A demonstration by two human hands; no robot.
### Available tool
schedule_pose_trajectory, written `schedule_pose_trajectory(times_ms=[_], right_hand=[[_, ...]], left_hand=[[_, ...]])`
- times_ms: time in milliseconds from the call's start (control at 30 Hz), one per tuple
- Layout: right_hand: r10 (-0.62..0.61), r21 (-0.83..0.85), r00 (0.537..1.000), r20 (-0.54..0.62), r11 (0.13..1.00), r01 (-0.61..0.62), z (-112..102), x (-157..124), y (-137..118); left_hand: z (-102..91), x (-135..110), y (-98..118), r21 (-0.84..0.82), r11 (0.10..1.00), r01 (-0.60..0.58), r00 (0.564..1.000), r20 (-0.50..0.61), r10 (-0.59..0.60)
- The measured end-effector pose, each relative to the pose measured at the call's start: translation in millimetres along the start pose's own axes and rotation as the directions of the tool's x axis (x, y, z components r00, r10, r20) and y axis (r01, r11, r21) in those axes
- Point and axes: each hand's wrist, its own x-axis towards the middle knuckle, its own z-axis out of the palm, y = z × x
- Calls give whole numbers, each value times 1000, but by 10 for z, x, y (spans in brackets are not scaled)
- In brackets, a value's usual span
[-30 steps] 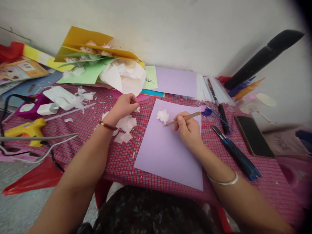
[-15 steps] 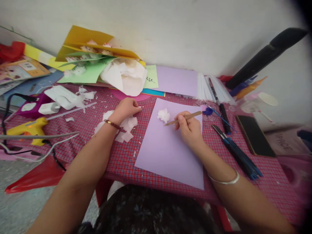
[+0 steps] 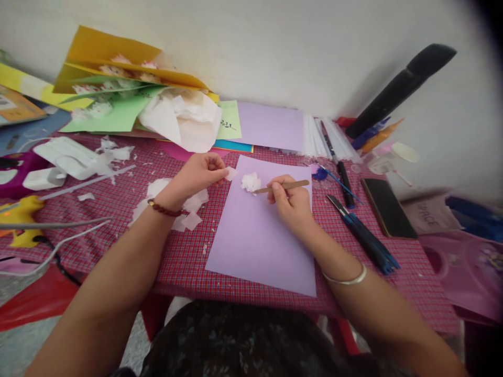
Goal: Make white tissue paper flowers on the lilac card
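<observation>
My left hand (image 3: 206,170) pinches a small piece of white paper (image 3: 231,173) between thumb and fingertips, just over the left edge of a purple sheet (image 3: 259,241). In my right hand (image 3: 293,204) is a thin wooden stick (image 3: 296,184), held like a pen. Its tip reaches the lower right edge of a crumpled white paper flower (image 3: 250,182) near the top of the sheet; whether it touches cannot be made out. Loose white paper squares (image 3: 192,220) lie under and beside my left wrist.
A utility knife (image 3: 363,233) with its blade out and a dark phone (image 3: 388,208) lie to the right. At left are a yellow glue gun (image 3: 21,214), cables and a white adapter (image 3: 68,157). Folded green and yellow cards (image 3: 113,123) lean at the back.
My left hand has moved toward the sheet, bringing the paper piece closer to the flower. The stick's tip has come up to the flower's edge. The whole view has shifted slightly.
</observation>
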Motion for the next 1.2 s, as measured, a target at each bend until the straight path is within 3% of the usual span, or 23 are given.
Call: schedule_pose_trajectory(times_ms=[267,400,467,600,700,833,1200], right_hand=[[-37,-91,999,-2,995,37,-16,16,47],[-39,-97,999,-6,995,38,-20,33,57],[-44,-81,999,-24,996,42,-20,38,58],[-33,4,996,-81,999,33,-29,28,14],[-24,85,993,-119,996,34,-30,1,-40],[-58,108,996,-63,992,65,3,-33,-52],[-276,-146,956,95,947,288,73,-9,2]], left_hand=[[42,-57,89,75,996,-50,986,165,37],[97,-54,63,100,991,-90,919,393,44],[168,-33,25,166,974,-157,894,443,69],[337,22,-51,309,914,-261,941,292,170],[418,54,-83,344,909,-237,965,193,179],[454,79,-114,334,917,-219,972,154,176],[481,115,-112,297,937,-183,983,53,175]])
